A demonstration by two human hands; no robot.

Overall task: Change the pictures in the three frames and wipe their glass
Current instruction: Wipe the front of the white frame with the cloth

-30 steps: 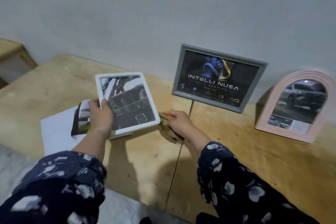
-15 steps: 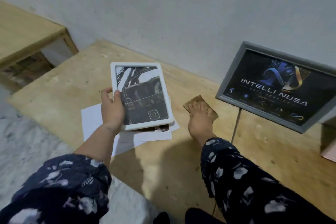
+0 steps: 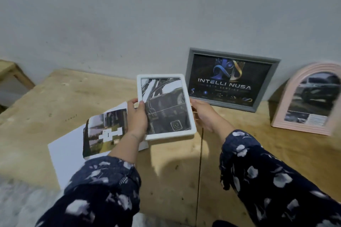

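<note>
A plain grey wall [image 3: 166,14] with a matte, faintly scuffed face backs a pale plywood tabletop [image 3: 55,101], its grain rough and speckled, with a thin seam running down between two boards. Held above it is a white frame [image 3: 166,105], rectangular with rounded corners and a smooth thick border; under its glass sits a black-and-white picture. The left hand [image 3: 137,118] grips the frame's left edge, thumb laid on the glass and fingers curled behind. The right hand [image 3: 203,114] is at the right edge, its fingers hidden behind the frame, so their grip cannot be told. Both sleeves are dark fabric printed with pale flowers.

Leaning against the wall just behind is a grey frame [image 3: 275,86], rectangular, holding a dark glossy print lettered "INTELLI NUSA". Near it to the right stands a pink arched frame [image 3: 282,108] with a ribbed border and a car picture. Flat on the tabletop under the left wrist lies a loose colour print [image 3: 103,132] on a sheet of white paper [image 3: 64,149].
</note>
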